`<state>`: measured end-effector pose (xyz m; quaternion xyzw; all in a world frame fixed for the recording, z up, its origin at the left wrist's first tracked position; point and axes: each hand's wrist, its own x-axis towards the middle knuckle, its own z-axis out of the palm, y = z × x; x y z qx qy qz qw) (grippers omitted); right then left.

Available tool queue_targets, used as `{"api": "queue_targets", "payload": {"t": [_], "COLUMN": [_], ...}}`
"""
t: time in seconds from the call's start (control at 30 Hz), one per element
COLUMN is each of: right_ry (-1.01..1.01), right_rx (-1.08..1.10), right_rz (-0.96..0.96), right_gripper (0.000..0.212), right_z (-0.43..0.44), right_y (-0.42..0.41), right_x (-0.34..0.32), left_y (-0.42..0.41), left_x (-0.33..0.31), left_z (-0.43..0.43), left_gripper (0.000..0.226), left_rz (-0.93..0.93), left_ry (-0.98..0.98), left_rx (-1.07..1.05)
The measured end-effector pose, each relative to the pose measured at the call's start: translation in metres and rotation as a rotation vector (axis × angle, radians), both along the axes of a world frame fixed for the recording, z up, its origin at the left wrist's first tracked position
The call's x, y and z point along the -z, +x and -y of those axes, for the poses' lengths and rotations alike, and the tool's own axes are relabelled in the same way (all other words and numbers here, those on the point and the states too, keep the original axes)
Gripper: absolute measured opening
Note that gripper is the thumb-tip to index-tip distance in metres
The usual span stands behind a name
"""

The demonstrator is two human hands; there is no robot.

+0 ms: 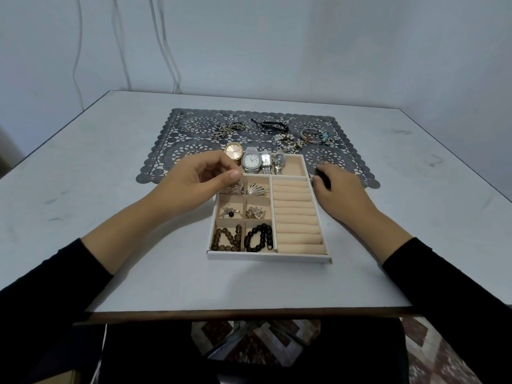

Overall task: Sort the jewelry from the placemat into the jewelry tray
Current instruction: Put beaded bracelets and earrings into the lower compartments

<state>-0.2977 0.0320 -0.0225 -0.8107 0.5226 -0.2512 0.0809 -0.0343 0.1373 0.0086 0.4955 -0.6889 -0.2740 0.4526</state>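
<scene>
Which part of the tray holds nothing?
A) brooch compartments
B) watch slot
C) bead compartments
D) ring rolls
D: the ring rolls along the right of the tray show only bare cushions, while watches, beads and brooches lie in the other parts.

No lettering is legible, not even on the watch dials (pixel 251 162).

Left hand (pixel 199 180) hovers over the far left corner of the jewelry tray (pixel 266 255), thumb and forefinger tips nearly touching; right hand (pixel 342 191) sits just off its far right corner, fingers curled under, can't tell if either's holding anything
</scene>
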Motion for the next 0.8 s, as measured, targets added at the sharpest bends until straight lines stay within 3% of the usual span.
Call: {"api": "queue_targets", "payload": {"t": [0.17, 0.37, 0.6, 0.8], "right_ry": [0.013, 0.016, 0.008, 0.011], "right_rx": [0.000, 0.004, -0.002, 0.001], "right_rz": [-0.001, -0.004, 0.010, 0.007], "right_gripper": [0.028, 0.029, 0.027, 0.028], "right_z": [-0.002, -0.003, -0.002, -0.003], "right_y": [0.000, 0.001, 0.001, 0.001], "right_x": [-0.001, -0.003, -0.003, -0.003], "left_y": [0.001, 0.004, 0.008, 0.008], "left_x": [-0.002, -0.006, -0.012, -0.015], "left_z": [-0.008, -0.017, -0.017, -0.014], "left_gripper": [0.008, 0.016, 0.006, 0.012], "left_rz": [0.090, 0.235, 0.467, 0.529], "left_ry": [-0.015, -0.053, -0.070, -0.097], "left_rx": [0.052, 0.091, 0.145, 0.167]}}
